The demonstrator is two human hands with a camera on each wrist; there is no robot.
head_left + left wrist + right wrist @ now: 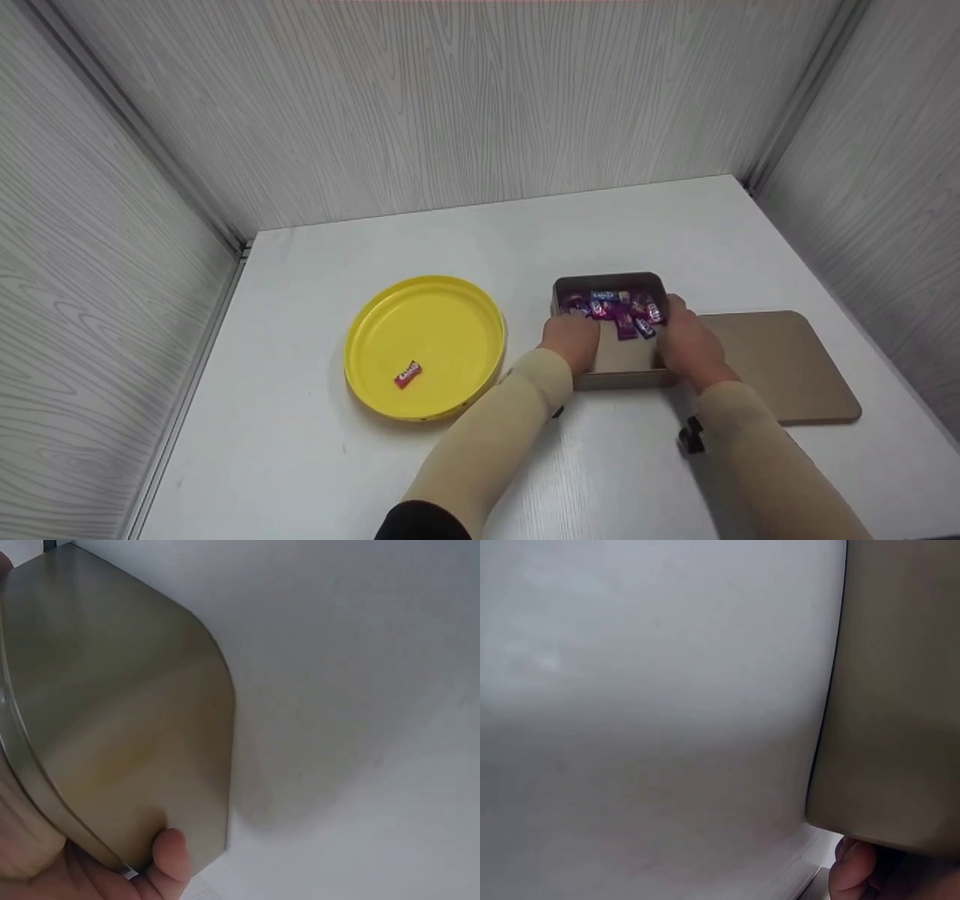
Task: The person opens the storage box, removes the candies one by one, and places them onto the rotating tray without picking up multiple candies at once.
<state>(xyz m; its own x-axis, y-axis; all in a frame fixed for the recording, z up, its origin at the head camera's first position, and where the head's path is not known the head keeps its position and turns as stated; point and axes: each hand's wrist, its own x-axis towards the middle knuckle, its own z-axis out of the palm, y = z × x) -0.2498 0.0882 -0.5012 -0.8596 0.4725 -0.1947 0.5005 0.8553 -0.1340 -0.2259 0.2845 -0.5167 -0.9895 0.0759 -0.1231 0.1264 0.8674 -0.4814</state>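
A rectangular metal tin [622,381] stands uncovered on the table, its front wall also filling much of the left wrist view. Several small wrapped candies [625,324], purple, blue and pink, lie toward its back. My left hand [572,341] grips the tin's left side; in the left wrist view a fingertip [172,855] presses the outer wall. On the opposite side, my right hand [690,343] holds the right wall. The right wrist view catches curled fingers [853,870] beside a brown metal surface; most of that hand is hidden there.
Left of the tin is a round yellow tray [435,322] with one red wrapped candy [408,373] on it. A flat gold-brown lid [784,367] lies right of the tin, partly behind the right forearm. Pale wood-grain panels [480,105] enclose the white table [300,450].
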